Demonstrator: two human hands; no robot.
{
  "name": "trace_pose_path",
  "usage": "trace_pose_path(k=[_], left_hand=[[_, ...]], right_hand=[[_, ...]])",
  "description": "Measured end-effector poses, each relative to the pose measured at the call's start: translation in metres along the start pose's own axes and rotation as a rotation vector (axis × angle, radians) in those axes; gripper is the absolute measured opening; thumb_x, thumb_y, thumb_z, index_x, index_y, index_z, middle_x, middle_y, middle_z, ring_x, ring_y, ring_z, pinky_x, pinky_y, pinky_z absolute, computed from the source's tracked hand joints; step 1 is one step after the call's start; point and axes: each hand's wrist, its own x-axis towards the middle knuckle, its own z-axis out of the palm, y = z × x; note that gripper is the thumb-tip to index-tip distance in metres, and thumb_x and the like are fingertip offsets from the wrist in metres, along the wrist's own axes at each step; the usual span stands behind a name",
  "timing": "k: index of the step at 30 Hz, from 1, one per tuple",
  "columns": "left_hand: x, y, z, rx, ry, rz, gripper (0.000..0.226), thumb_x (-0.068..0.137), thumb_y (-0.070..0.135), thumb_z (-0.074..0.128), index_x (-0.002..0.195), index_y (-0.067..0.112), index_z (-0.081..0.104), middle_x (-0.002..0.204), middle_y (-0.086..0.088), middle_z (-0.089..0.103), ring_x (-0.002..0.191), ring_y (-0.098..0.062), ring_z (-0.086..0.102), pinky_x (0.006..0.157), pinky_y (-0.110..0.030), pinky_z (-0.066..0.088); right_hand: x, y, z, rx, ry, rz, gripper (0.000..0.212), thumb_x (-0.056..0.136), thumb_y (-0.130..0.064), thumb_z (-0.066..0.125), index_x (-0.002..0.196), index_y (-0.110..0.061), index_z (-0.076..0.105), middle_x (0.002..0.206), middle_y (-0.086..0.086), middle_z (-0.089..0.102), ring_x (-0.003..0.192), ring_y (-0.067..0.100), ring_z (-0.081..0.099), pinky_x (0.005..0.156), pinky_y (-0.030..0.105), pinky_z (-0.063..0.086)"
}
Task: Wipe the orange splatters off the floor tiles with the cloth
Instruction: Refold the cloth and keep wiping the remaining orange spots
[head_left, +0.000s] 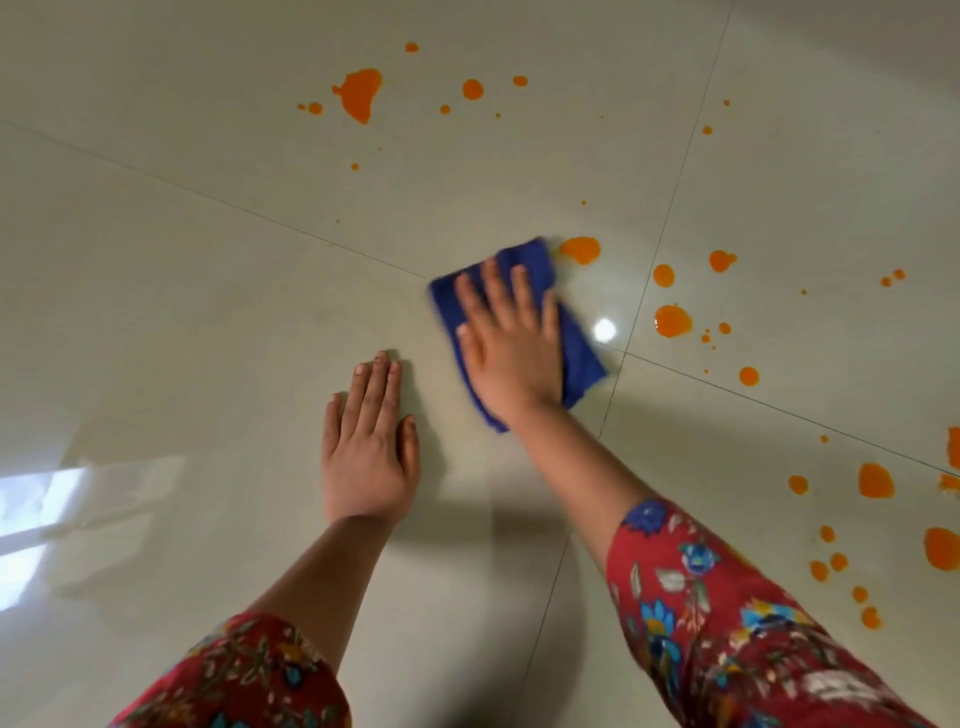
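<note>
**Sleeves, glare and shadow**

Two red sleeves with a flower print enter from the bottom edge, one sleeve (239, 675) at lower left, the other sleeve (727, 623) at lower right. A small round light glare (604, 329) shines near the middle. A pale window reflection (62, 499) lies at the left edge. A soft shadow (519, 519) spreads between the sleeves.

- We press our right hand (506, 343) flat, fingers spread, on the folded blue cloth (576, 353) lying on the floor tiles (208, 291).
- Our left hand (369, 447) rests palm down on bare tile just beside the cloth, not touching it.
- An orange blot (581, 250) sits just off the cloth's far corner.
- Orange splatters (359, 93) dot the tiles ahead and to our right.
- Both forearms wear red floral sleeves (727, 618).
</note>
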Motion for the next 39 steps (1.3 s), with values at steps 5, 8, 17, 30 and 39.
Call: trace_pose_path(k=[5,8,17,30,39], left_hand=[[0.000,-0.005,0.001,0.010,-0.007,-0.001,0.058,0.095,0.029,0.027,0.152,0.018,0.022,0.160,0.002,0.019,0.148,-0.012,0.011,0.119,-0.040,0.015],[-0.001,-0.001,-0.001,0.017,-0.023,-0.002,0.058,0.097,0.027,0.026,0.154,0.020,0.015,0.161,0.004,0.013,0.149,-0.011,0.005,0.120,-0.038,0.010],[0.004,-0.004,-0.002,0.012,-0.011,0.020,0.057,0.097,0.029,0.024,0.153,0.018,0.020,0.160,0.002,0.016,0.148,-0.013,0.011,0.120,-0.038,0.010],[-0.002,0.000,-0.007,0.006,0.027,0.216,0.049,0.099,0.030,0.029,0.146,0.016,0.039,0.155,0.001,0.030,0.144,-0.015,0.026,0.118,-0.038,0.012],[-0.070,0.034,0.000,-0.101,-0.129,0.393,0.053,0.099,0.032,0.028,0.150,0.019,0.028,0.157,0.005,0.022,0.146,-0.013,0.019,0.119,-0.037,0.013]], right_hand=[[-0.132,0.008,0.007,-0.014,-0.064,-0.274,0.052,0.101,-0.046,0.031,0.152,-0.033,0.026,0.161,-0.007,0.017,0.150,0.020,0.012,0.119,0.048,0.015],[-0.130,0.057,-0.001,-0.057,-0.064,-0.101,0.053,0.100,-0.046,0.029,0.152,-0.035,0.024,0.161,-0.007,0.019,0.149,0.021,0.013,0.118,0.049,0.017],[-0.125,0.004,0.009,-0.017,-0.042,-0.192,0.052,0.102,-0.044,0.030,0.152,-0.033,0.025,0.161,-0.006,0.018,0.150,0.023,0.012,0.119,0.049,0.012],[-0.176,0.041,0.010,-0.035,-0.013,0.009,0.054,0.099,-0.043,0.032,0.152,-0.032,0.024,0.161,-0.003,0.019,0.149,0.027,0.013,0.118,0.054,0.015],[-0.216,0.087,0.005,-0.038,0.019,0.350,0.053,0.100,-0.045,0.026,0.152,-0.035,0.020,0.161,-0.006,0.017,0.150,0.023,0.010,0.118,0.054,0.012]])
